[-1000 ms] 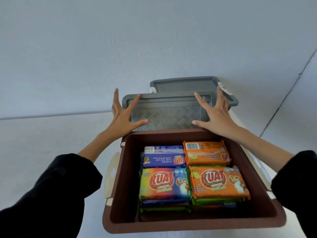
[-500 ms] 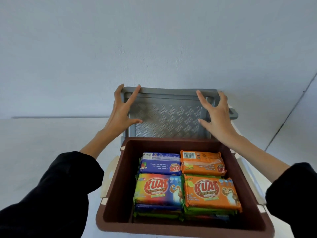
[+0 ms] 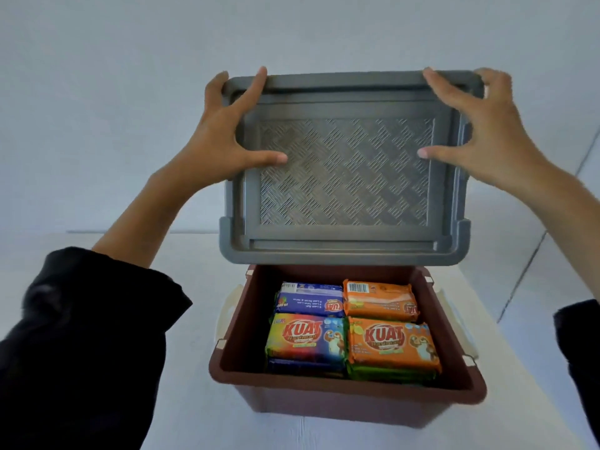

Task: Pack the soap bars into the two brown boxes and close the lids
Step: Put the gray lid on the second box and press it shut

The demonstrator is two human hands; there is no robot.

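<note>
I am holding the grey lid (image 3: 344, 177) in the air, above the far edge of the brown box (image 3: 347, 401) and not touching it, with its patterned face tilted toward me. The box is sitting open on the white surface (image 3: 519, 401), and the soap bars (image 3: 305, 336) are lying packed in it, four wrappers showing on top with more beneath, all below the rim.

My left hand (image 3: 220, 138) is clamped on the lid's far left corner and my right hand (image 3: 487, 134) on its far right corner. In each grip the fingers are hooking over the far edge and the thumb is pressing on the patterned face.

I am judging the risks from here. Both grips are at the far corners, so the near edge is hanging free. If it swings down crooked, one corner could ride up on the rim instead of seating.

The white latches (image 3: 224, 316) are hanging at the box's left and right sides, and one could get trapped under the lid's lip. A hard push could also slide the box along the smooth surface.
</note>
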